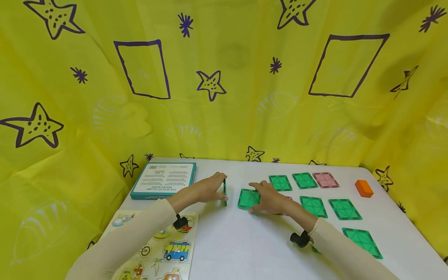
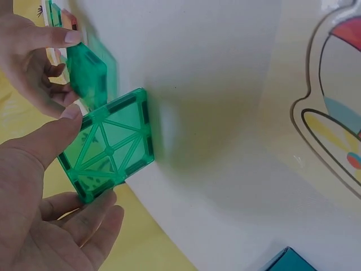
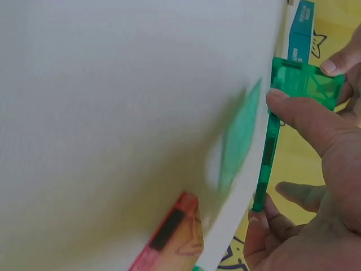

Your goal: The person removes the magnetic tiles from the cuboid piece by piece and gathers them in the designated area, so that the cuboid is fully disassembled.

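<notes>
My left hand (image 1: 210, 188) pinches a green translucent square magnetic tile (image 2: 110, 145) between thumb and fingers, standing it upright on edge. To its right, my right hand (image 1: 268, 197) grips a second green magnetic tile (image 1: 248, 199) by opposite edges, tilted and a little above the table. A gap separates the two tiles in the head view. Behind the right hand a pink tile (image 3: 169, 237) is mostly covered in the head view but shows in the right wrist view.
Several green tiles (image 1: 344, 209) and another pink tile (image 1: 326, 180) lie at the right, near an orange block (image 1: 364, 188). At the left are a teal-edged box (image 1: 163, 179) and a picture puzzle board (image 1: 194, 233). A yellow patterned curtain (image 1: 224, 124) hangs behind the white table (image 1: 231, 249).
</notes>
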`<move>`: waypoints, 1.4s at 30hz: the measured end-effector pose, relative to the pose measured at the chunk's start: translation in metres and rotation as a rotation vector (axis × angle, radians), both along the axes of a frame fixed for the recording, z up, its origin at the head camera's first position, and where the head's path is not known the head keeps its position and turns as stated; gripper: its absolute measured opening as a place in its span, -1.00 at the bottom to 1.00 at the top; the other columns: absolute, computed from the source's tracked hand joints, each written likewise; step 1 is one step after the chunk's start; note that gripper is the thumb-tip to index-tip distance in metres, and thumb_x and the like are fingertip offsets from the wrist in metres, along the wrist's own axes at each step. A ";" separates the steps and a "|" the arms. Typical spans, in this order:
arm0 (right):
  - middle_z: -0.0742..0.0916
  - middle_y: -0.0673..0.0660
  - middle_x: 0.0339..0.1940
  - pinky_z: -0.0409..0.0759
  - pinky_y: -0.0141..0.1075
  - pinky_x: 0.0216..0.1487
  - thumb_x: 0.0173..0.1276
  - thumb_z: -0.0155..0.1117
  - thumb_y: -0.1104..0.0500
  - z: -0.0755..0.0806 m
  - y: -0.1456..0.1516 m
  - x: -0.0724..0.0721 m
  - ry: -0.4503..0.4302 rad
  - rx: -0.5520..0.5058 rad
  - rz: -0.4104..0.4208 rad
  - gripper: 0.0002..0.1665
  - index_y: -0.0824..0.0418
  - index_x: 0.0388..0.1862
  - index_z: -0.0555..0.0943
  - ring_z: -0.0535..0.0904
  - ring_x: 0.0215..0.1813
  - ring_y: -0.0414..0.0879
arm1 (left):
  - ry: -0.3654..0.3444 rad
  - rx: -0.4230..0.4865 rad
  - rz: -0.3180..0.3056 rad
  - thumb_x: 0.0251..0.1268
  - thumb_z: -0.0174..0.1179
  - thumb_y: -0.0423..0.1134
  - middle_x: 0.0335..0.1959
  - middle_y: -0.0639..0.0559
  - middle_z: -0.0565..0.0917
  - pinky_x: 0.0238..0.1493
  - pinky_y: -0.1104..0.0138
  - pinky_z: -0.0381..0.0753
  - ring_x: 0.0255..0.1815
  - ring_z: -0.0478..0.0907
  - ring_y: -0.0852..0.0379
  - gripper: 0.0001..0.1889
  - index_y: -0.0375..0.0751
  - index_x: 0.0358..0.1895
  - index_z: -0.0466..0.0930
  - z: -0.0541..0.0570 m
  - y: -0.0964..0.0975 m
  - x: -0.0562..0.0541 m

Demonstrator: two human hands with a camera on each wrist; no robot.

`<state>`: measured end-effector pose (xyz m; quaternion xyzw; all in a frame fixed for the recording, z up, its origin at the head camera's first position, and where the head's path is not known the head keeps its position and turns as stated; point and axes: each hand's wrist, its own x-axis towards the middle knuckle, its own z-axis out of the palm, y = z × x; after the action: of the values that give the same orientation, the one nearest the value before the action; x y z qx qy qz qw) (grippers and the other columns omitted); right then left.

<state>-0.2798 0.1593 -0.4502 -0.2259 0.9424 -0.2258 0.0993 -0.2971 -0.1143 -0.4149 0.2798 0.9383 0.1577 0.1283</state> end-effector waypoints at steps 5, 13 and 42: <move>0.53 0.29 0.24 0.62 -0.04 0.05 0.22 0.69 -0.02 0.006 0.018 0.005 -0.031 -0.033 0.028 0.14 0.21 0.66 0.30 0.42 0.17 0.09 | 0.001 0.005 -0.007 0.50 0.36 0.00 0.49 -0.28 0.37 0.48 0.08 0.50 0.42 0.50 -0.12 -0.16 -0.38 0.60 0.17 -0.003 0.000 -0.002; 0.53 0.25 0.18 0.56 -0.17 -0.02 0.21 0.69 -0.01 0.015 0.053 0.029 -0.026 -0.049 0.036 0.11 0.24 0.63 0.34 0.39 0.12 0.05 | -0.014 0.025 -0.002 0.51 0.34 0.01 0.54 -0.29 0.32 0.52 0.07 0.45 0.49 0.45 -0.14 -0.14 -0.38 0.63 0.13 -0.003 -0.004 -0.001; 0.55 -0.04 0.15 0.54 0.10 0.10 0.18 0.67 -0.16 -0.010 0.100 0.109 -0.042 -0.020 0.017 -0.48 -0.17 0.03 0.61 0.46 0.23 0.08 | -0.018 0.048 -0.011 0.51 0.35 -0.03 0.59 -0.32 0.27 0.55 0.05 0.40 0.54 0.40 -0.16 -0.14 -0.40 0.63 0.13 -0.003 -0.005 0.000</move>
<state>-0.1709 0.2594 -0.4607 -0.2303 0.9358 -0.2391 0.1185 -0.2966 -0.1191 -0.4182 0.2867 0.9314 0.1820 0.1309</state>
